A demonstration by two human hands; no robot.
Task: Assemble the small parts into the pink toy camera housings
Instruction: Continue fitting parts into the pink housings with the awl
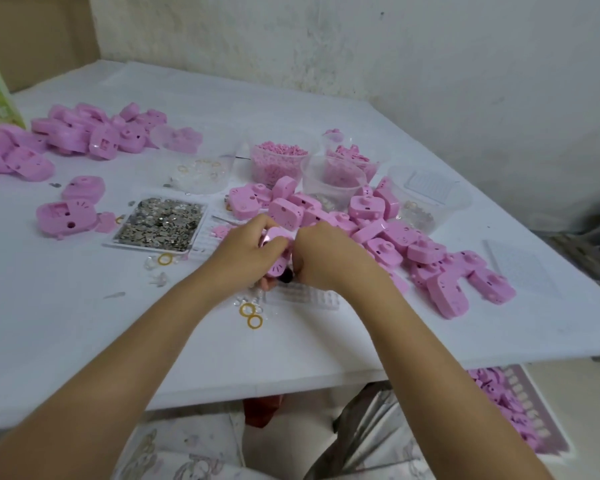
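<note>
white table [84, 323]. pink housings [84, 133] heaped by the far left corner, a second heap [413, 244] sprawled toward the right edge. mid-surface, a flat tray [142, 247] of small metal pieces [160, 223]; behind it, clear tubs [333, 194] of pink parts [281, 150]. near the front edge, two gold rings [251, 315].

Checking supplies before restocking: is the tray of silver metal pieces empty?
No, the tray is heaped with small silver pieces right across its surface.

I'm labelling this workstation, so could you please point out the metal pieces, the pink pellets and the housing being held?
metal pieces [160, 223]: head view, middle of the heap.
pink pellets [279, 150]: head view, top of the pile.
held housing [277, 237]: head view, its exposed upper face.
</note>
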